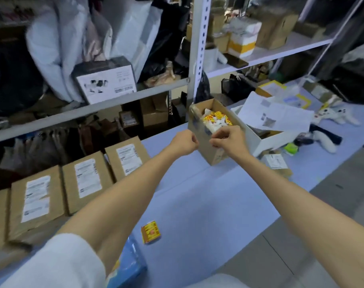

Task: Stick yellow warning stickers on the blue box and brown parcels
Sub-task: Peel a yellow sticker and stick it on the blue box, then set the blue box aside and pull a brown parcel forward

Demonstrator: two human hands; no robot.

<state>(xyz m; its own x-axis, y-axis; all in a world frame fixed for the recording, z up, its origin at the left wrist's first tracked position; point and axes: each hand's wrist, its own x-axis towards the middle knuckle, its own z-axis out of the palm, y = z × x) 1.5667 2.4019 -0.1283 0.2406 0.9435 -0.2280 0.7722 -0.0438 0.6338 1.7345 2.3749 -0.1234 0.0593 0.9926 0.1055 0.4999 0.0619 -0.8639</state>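
We judge sticker pickup under way: left hand (185, 142) fisted, right hand (229, 138) pinching at the sticker carton (199, 125) at one o'clock; next, peel one for the brown parcels (87, 179) at nine o'clock

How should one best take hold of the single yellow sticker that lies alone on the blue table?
Pinch the yellow sticker at its raised near right edge, coming from above on the right. It lies almost flat on the blue table, so only that lifted edge offers a grip. The right hand has open table along that side.
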